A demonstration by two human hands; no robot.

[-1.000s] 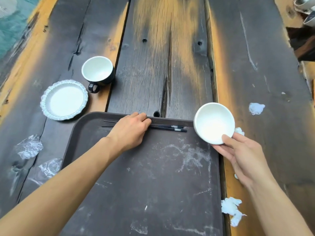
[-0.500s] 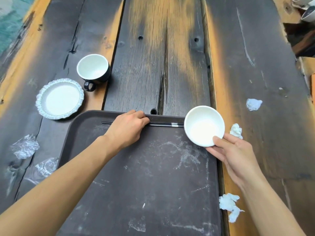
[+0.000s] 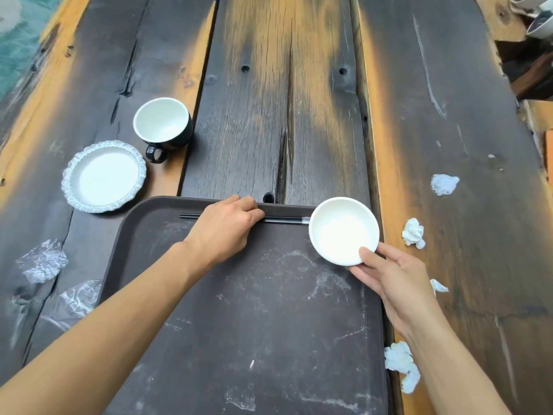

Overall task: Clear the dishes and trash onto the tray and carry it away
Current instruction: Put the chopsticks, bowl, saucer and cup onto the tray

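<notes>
Bowl (image 3: 344, 230), light but breakable, is pinched at its near rim by the right hand (image 3: 395, 283) over the tray (image 3: 269, 324); chopsticks (image 3: 284, 220) are pressed under the left hand's (image 3: 227, 229) curled fingers.

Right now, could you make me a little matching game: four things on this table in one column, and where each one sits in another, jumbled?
Things:
1. chopsticks
2. white bowl
3. black mug
4. frilled plate

Places:
A. held by the right hand over the tray's far right corner
B. on the table, beyond the plate
C. along the tray's far edge, under the left hand
D. on the table, off the tray's far left corner

Pairs: 1-C, 2-A, 3-B, 4-D
</notes>
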